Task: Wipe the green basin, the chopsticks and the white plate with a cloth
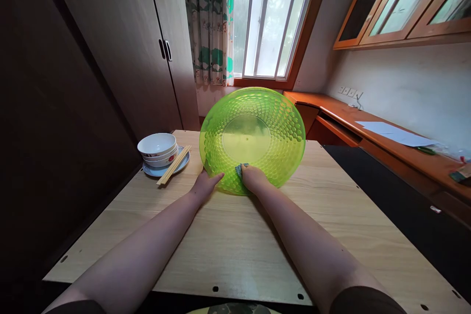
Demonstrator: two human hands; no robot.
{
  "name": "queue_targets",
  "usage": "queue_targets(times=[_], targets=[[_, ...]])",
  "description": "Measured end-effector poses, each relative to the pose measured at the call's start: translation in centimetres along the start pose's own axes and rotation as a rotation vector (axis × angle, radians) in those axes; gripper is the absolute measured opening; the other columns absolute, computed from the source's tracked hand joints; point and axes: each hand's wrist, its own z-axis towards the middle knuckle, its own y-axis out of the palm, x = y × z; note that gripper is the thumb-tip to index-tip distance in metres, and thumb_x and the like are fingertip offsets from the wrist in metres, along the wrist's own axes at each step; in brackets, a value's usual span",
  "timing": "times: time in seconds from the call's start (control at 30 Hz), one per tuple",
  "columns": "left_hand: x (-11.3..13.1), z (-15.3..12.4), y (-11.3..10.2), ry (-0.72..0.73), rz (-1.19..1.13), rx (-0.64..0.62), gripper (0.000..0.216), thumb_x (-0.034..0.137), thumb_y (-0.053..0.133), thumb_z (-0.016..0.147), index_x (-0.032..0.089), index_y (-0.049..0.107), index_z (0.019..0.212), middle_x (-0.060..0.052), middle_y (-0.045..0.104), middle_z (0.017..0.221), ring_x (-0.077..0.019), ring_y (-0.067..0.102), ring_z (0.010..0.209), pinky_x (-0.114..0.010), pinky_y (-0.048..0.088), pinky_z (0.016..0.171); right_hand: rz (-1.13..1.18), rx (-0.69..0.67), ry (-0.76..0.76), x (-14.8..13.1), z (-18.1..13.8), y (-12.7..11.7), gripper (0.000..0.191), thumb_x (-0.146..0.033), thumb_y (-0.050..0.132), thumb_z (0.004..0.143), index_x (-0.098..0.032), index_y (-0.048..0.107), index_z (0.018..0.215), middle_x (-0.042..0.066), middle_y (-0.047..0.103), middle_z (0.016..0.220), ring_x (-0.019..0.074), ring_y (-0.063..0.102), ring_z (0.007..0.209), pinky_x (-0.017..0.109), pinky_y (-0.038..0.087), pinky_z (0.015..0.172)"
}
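Note:
A large see-through green plastic basin stands tilted on its lower rim on the wooden table, its hollow side facing me. My left hand grips its lower left rim, fingers wrapped behind it. My right hand is closed on a small bluish-grey cloth and presses it against the basin's inner wall near the bottom.
Stacked white bowls on a plate with wooden chopsticks lie at the table's far left. A tall wardrobe stands left, a window with a curtain behind. An orange-brown counter with papers runs along the right wall.

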Motion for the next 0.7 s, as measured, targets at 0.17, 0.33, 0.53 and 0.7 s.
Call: queue_targets(times=[0.17, 0.33, 0.53, 0.7], targets=[[-0.2, 0.1, 0.0, -0.045, 0.094, 0.065, 0.050, 0.029, 0.068, 0.073, 0.016, 0.060, 0.121, -0.013, 0.067, 0.122, -0.0294, 0.059, 0.120, -0.047, 0.041, 0.107, -0.011, -0.011, 0.024, -0.1, -0.1, -0.2, 0.041, -0.012, 0.033, 0.094, -0.011, 0.050, 0.132, 0.019, 0.065, 0.117, 0.0236, 0.064, 0.108, 0.033, 0.049, 0.085], [0.5, -0.2, 0.1, -0.022, 0.104, 0.104, 0.050, 0.026, 0.068, 0.072, 0.016, 0.059, 0.121, -0.013, 0.067, 0.119, -0.0297, 0.058, 0.120, -0.047, 0.041, 0.107, -0.027, -0.033, 0.042, -0.6, -0.2, -0.4, 0.042, -0.010, 0.032, 0.094, -0.011, 0.050, 0.133, 0.020, 0.064, 0.120, 0.0249, 0.064, 0.109, 0.035, 0.051, 0.086], [1.3, -0.4, 0.0, 0.050, 0.117, 0.166, 0.057, 0.019, 0.067, 0.070, 0.019, 0.055, 0.125, -0.009, 0.066, 0.117, -0.0296, 0.055, 0.124, -0.047, 0.040, 0.109, -0.042, -0.077, 0.080, -0.6, -0.2, -0.6, 0.037, -0.012, 0.038, 0.094, -0.014, 0.060, 0.123, 0.020, 0.065, 0.120, 0.0244, 0.066, 0.108, 0.036, 0.053, 0.085], [1.5, -0.6, -0.1, 0.103, 0.075, 0.178, 0.082, 0.014, 0.063, 0.071, 0.023, 0.033, 0.147, -0.009, 0.058, 0.135, -0.0271, 0.054, 0.125, -0.044, 0.041, 0.109, -0.049, -0.097, 0.095, -0.3, -0.2, -0.7, 0.033, -0.016, 0.047, 0.092, -0.016, 0.063, 0.122, 0.020, 0.066, 0.118, 0.0247, 0.066, 0.108, 0.035, 0.053, 0.084]])
